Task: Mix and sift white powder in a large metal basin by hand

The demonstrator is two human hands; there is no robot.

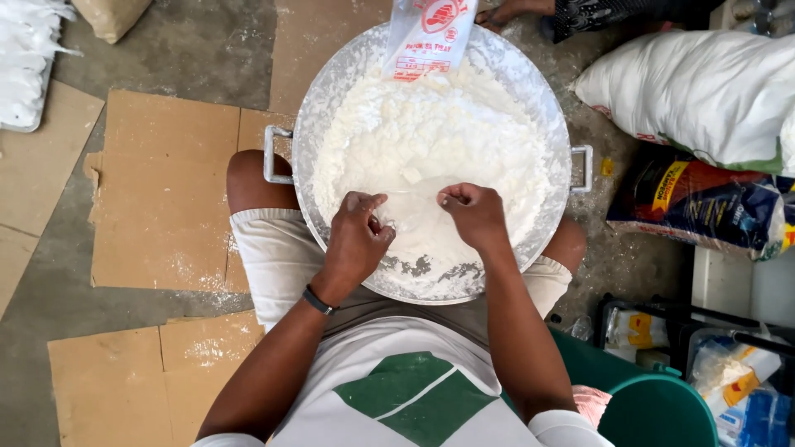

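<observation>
A grey concrete floor [190,50] dusted with flour. Flattened cardboard sheets [161,194] lie on it at the left. At the right lie a white sack [704,91], a dark printed bag [704,207] and a green bucket [654,410].

A grey concrete floor [190,50] dusted with white powder, laid with flattened brown cardboard sheets [161,199]. At right lie a bulging white sack [696,91] and a dark printed bag [704,203]; below them a green bucket [654,406] and packets in a black rack [662,323]. Soft, even daylight.
</observation>
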